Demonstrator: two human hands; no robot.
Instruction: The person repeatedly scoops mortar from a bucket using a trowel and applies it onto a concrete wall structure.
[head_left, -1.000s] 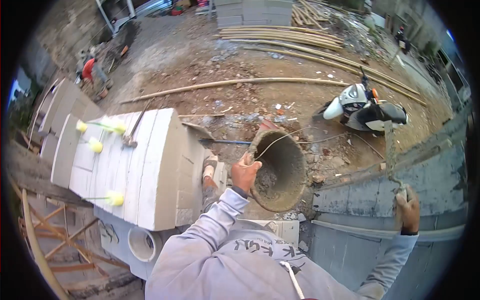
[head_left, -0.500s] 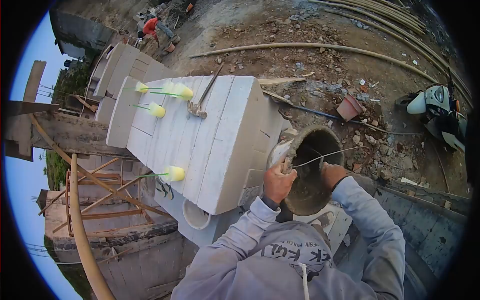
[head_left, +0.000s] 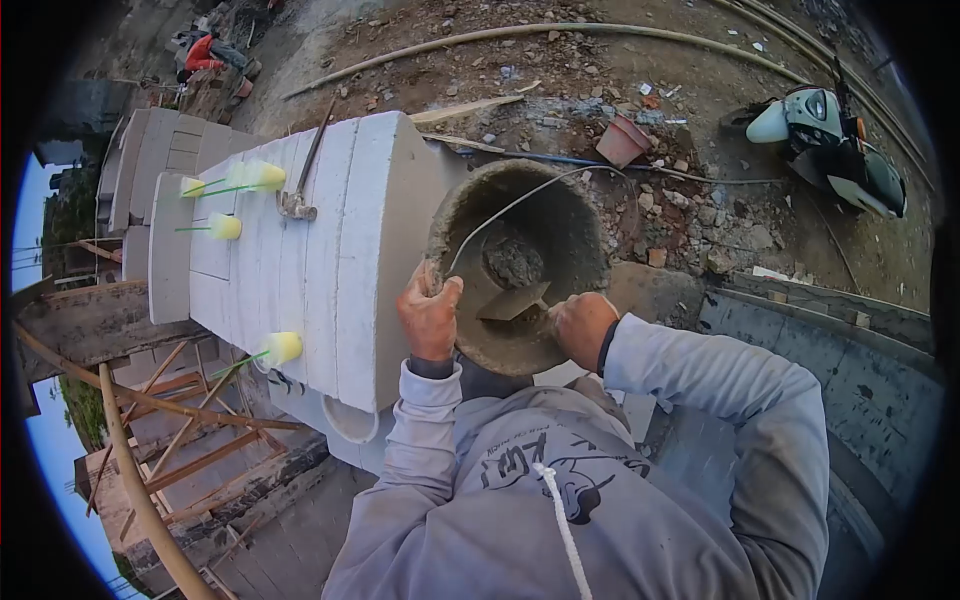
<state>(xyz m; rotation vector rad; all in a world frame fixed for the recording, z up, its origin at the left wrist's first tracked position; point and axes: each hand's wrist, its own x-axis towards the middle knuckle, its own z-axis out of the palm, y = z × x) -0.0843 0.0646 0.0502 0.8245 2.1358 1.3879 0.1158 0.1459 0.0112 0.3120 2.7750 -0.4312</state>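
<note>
bucket (head_left: 583, 232) between left hand (head_left: 430, 318) and right hand (head_left: 583, 328), left clamped on its rim, right clasping trowel (head_left: 512, 302)

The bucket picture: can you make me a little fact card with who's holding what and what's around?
Left hand: gripping the rim of the bucket
Right hand: around the handle of the trowel
Trowel: blade inside the bucket
In the bucket: grey lump of mix
Blocks: pale, stacked beside the bucket
On the blocks: hammer and four cups with green straws
Farther off: motorbike on the dirt, person in red bending
</note>
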